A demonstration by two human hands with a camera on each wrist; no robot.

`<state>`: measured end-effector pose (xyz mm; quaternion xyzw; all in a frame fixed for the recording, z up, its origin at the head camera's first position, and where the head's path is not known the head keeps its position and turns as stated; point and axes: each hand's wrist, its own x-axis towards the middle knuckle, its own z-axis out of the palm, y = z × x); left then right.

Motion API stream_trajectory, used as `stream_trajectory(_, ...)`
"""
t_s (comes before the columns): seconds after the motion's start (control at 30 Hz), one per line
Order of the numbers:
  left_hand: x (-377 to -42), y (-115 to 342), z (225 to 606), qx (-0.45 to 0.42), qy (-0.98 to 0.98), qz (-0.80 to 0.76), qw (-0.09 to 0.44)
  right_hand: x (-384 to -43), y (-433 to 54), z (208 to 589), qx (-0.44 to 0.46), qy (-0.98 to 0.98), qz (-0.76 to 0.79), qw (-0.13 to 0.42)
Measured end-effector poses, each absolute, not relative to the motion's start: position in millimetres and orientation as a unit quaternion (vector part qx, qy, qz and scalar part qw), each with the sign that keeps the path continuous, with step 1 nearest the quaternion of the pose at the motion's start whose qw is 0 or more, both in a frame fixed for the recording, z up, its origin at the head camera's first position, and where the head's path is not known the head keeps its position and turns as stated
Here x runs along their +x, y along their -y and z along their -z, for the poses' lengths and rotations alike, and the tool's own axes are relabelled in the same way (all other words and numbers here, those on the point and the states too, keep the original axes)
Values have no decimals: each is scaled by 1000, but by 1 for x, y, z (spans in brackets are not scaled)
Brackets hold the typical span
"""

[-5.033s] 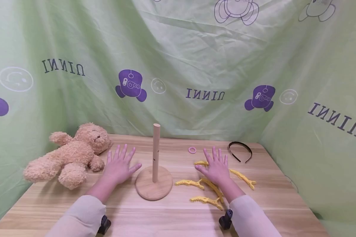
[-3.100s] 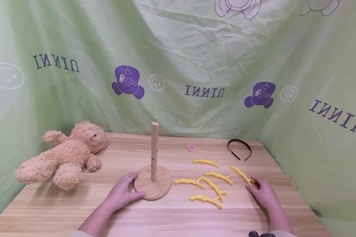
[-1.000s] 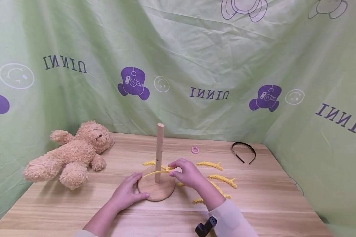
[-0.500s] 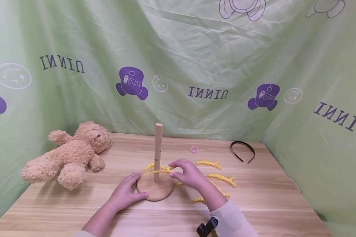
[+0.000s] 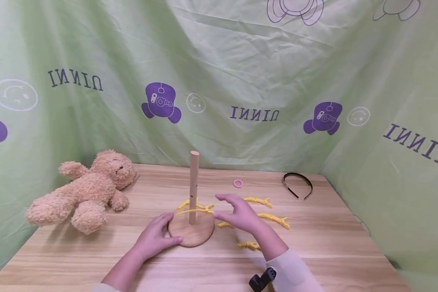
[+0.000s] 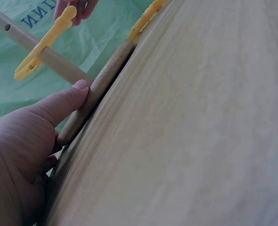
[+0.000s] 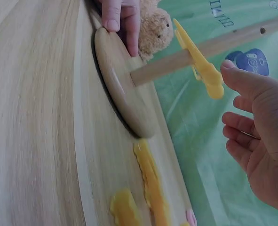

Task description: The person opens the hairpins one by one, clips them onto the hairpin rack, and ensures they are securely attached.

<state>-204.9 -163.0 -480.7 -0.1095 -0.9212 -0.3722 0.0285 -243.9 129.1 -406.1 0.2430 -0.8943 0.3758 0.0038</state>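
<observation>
A wooden stand with a round base and an upright post is steadied by my left hand. Its thumb lies over the rim of the base, with the fingers round the edge. One yellow hair clip is clamped across the lower post, above the base, its jaws spread on either side. In the right wrist view this clip stands just off the right thumb tip. My right hand is beside the clip's handle end, thumb and fingers parted, holding nothing.
Several more yellow hair clips lie on the table right of the stand, some partly behind the right forearm. A pink ring and a black headband sit farther back. At left lies a teddy bear; green cloth hangs behind.
The right hand picked up the rightmost hair clip, brought it to the post and has now let go, drawing slightly right. The left hand moved onto the base earlier and stays there.
</observation>
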Motion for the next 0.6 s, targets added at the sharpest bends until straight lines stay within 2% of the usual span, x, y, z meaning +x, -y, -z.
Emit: stream_trajectory(0.6, -206, 163, 482, -115, 920, 374, 33, -242, -238, 437, 78, 922, -377, 32)
